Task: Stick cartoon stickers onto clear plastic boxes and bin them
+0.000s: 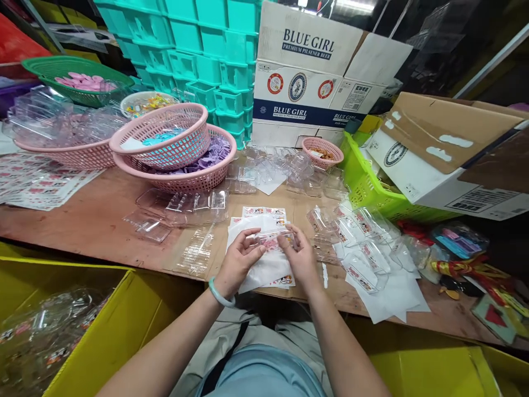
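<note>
A small clear plastic case (270, 241) with a pink printed label lies between my hands, above a stack of white sticker sheets (258, 275). My right hand (301, 258) grips its right end, thumb on top and fingers behind. At the left end, my left hand (237, 262) has its thumb and fingers apart, close to the case; any contact is hard to make out. Cartoon-printed stickers show at the sheets' upper and lower edges. Labelled clear cases (363, 248) lie in a pile to the right, and clear plastic pieces (196, 251) are on the left.
Stacked pink baskets (169, 176) hold blue and purple pieces. Behind stand teal crates (198, 49) and a beer carton (297, 82). A lime-green basket (359, 171) supports another carton (446, 160). Yellow bins (95, 342) flank my lap; the left one contains clear cases.
</note>
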Available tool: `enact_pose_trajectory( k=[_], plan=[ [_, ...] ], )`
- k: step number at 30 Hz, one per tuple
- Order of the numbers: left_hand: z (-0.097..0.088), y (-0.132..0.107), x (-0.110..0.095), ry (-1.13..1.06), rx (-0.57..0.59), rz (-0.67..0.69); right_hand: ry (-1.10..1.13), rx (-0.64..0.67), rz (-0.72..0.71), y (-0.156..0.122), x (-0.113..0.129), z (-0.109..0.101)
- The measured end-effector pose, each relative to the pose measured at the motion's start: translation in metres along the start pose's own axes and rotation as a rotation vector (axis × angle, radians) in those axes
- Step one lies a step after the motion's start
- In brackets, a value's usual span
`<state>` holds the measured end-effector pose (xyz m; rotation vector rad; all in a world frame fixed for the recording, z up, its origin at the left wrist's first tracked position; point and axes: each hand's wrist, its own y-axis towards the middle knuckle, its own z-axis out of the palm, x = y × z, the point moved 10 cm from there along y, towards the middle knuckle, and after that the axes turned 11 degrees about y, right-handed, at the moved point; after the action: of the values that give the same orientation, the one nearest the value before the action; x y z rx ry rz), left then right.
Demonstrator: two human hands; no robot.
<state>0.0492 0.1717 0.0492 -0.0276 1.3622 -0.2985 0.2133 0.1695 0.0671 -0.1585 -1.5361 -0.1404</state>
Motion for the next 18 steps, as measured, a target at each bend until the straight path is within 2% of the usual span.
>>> enact_pose_trajectory(
  k=[3,5,6,7,9,11,12,15,18],
  plan=[
    [0.011,0.004,-0.008,-0.005,0.121,0.035,0.047,0.209,0.034,0.0,0.009,0.002],
    [0.018,0.006,-0.012,-0.001,0.182,0.085,-0.09,0.308,-0.05,0.006,0.027,-0.008],
    [0.02,0.006,-0.012,0.026,0.185,0.108,-0.21,0.272,-0.116,0.015,0.038,-0.022],
    [0.019,0.006,-0.011,0.078,0.164,0.134,-0.33,0.176,-0.182,0.027,0.048,-0.041],
    [0.012,0.004,-0.009,0.249,0.072,0.207,-0.576,-0.126,-0.291,0.054,0.068,-0.088],
    [0.004,-0.002,-0.01,0.433,-0.018,0.285,-0.828,-0.35,-0.331,0.078,0.076,-0.123],
    [-0.001,-0.006,-0.01,0.501,-0.056,0.315,-0.954,-0.403,-0.328,0.089,0.075,-0.133],
    [-0.016,-0.014,-0.01,0.575,-0.135,0.35,-1.238,-0.485,-0.3,0.11,0.068,-0.146],
    [-0.031,-0.016,-0.008,0.539,-0.181,0.327,-1.304,-0.538,-0.387,0.111,0.071,-0.133]
  ],
)
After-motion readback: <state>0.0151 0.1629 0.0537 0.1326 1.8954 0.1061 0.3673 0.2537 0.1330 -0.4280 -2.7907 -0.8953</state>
